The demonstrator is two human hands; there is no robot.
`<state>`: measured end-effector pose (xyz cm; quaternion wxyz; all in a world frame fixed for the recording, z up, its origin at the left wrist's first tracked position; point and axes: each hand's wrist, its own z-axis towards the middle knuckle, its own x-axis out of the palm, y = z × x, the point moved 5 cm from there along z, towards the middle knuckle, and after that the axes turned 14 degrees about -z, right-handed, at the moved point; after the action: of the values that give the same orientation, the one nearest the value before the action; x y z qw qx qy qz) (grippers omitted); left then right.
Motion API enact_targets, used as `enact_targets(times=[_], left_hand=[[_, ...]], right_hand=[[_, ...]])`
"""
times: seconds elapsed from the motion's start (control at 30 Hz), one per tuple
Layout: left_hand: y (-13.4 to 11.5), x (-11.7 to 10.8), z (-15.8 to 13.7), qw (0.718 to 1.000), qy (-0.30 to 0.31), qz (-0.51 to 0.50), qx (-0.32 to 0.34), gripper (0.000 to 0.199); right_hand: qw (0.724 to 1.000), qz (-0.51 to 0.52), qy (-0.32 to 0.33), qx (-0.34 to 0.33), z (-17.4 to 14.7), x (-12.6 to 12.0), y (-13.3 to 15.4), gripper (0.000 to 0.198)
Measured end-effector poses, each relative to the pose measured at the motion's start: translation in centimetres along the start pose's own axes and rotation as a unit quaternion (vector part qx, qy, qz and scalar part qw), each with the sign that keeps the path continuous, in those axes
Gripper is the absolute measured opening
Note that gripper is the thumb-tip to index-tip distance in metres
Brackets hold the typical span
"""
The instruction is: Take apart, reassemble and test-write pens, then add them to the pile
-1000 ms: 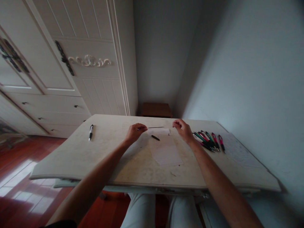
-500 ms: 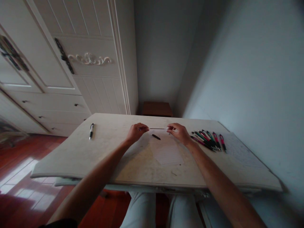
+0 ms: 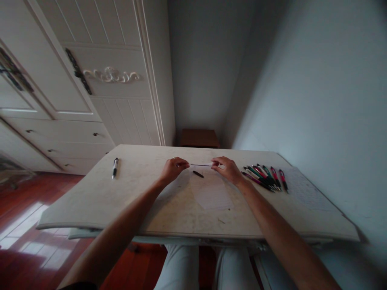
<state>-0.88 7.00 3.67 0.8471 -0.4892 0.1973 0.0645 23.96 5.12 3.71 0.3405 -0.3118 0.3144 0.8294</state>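
Note:
A thin dark pen refill [image 3: 201, 164] stretches level between my two hands, just above the table. My left hand [image 3: 174, 169] pinches its left end, and the fingertips of my right hand [image 3: 225, 168] close on its right end, where something pale shows. Below it, a short black pen part [image 3: 198, 174] lies near the top of a lined sheet of paper [image 3: 213, 196]. Fingers cover both ends of the refill.
A white-and-black pen [image 3: 115, 168] lies at the table's left. Several coloured pens [image 3: 266, 177] are bunched right of my right hand, beside a written sheet [image 3: 306, 191]. Small bits lie near the front of the white table [image 3: 187, 223]. A wall stands right, a wardrobe left.
The view has shifted slightly. Both hands keep almost the same place, with the refill still held between them; the other things lie as before.

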Motion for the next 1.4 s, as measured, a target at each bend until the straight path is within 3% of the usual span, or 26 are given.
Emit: enact_targets(times=[0.53,0.83,1.1,1.4], left_hand=[[-0.3,-0.1,0.0,1.0,-0.003,0.004,-0.017,0.014],[-0.2,0.5,-0.1,1.0,0.027,0.015,0.0,0.014],[-0.5,1.8,-0.7,0.995,0.096,0.008,0.023,0.015],[-0.7,2.0,-0.7,0.994,0.096,0.028,0.045,0.021]], right_hand=[[1.0,-0.009,0.009,-0.012,0.1,0.1,-0.2,0.02],[0.999,-0.012,0.016,-0.029,0.1,0.1,0.9,0.017],[0.999,-0.008,0.027,-0.047,0.0,0.4,2.0,0.017],[0.998,0.002,0.034,-0.045,0.1,0.6,2.3,0.015]])
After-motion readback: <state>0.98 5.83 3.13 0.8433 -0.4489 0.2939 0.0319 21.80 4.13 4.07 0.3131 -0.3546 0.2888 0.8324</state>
